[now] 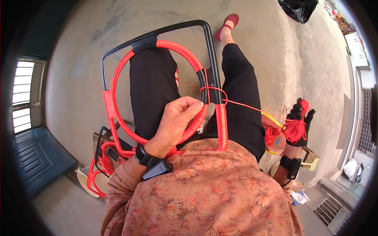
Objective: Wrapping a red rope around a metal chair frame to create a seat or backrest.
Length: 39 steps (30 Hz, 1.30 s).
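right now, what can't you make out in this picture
All in the head view:
Left hand: lower fingertips at the red-and-black round hoop, hidden by the hand itself.
Right hand: its grip, masked by the tangled red cord bundle.
Left foot: mostly hidden behind the black-trousered left leg.
Shiny black plastic bag: cut off by the upper edge; any contents hidden by the plastic.

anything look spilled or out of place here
Only a few small red scraps lying loose on the floor, seen through the ring; they look stray, separate from the wound cord. Nothing looks clearly damaged.
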Available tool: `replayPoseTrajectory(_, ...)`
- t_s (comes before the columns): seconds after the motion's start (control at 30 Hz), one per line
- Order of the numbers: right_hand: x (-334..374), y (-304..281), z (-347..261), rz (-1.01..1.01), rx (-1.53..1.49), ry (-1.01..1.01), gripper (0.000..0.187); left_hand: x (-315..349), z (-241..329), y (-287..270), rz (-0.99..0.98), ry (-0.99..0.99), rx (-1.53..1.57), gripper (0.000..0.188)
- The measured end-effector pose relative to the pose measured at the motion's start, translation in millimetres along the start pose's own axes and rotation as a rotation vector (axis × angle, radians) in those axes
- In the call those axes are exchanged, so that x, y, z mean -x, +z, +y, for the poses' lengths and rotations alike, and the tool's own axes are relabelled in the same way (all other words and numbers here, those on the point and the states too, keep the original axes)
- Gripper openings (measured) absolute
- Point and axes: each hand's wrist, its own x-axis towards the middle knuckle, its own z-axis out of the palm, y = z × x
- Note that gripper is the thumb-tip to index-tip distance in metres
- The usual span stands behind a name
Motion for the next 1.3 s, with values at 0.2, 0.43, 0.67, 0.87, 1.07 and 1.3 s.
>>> replayPoseTrajectory(0.2, 15.6, 66.2, 20.3, -0.273, 1.017, -0.227, 0.046, 1.6, 7.1, 5.0, -0.039, 0.034, 0.017, 0.026)
replayPoseTrajectory(0.43, 27.1, -36.8, 54.2, -0.772, 1.44, -0.369, 0.046, 3.0, 11.6, 9.3, -0.03, 0.09, 0.019, 0.035)
replayPoseTrajectory(0.67, 3.0, 45.3, 62.5, -0.627, 1.332, -0.196, 0.041, -11.4, -1.6, -7.9, -0.055, 0.014, 0.088, 0.016)
replayPoseTrajectory(0.87, 14.6, 149.0, 22.9, -0.192, 0.705, 0.338, 0.02, -5.3, 0.9, -4.4, -0.025, 0.042, 0.037, 0.015)
replayPoseTrajectory(1.07, -30.9, 139.0, 52.4, -0.199, 0.562, 0.383, 0.01, -8.7, -7.7, -2.9, -0.012, 0.191, 0.037, 0.018)
replayPoseTrajectory(1.3, -39.0, 148.0, 61.2, -0.378, 0.643, 0.518, 0.01, -7.1, -10.0, -1.5, 0.01, 0.225, -0.073, 0.017)
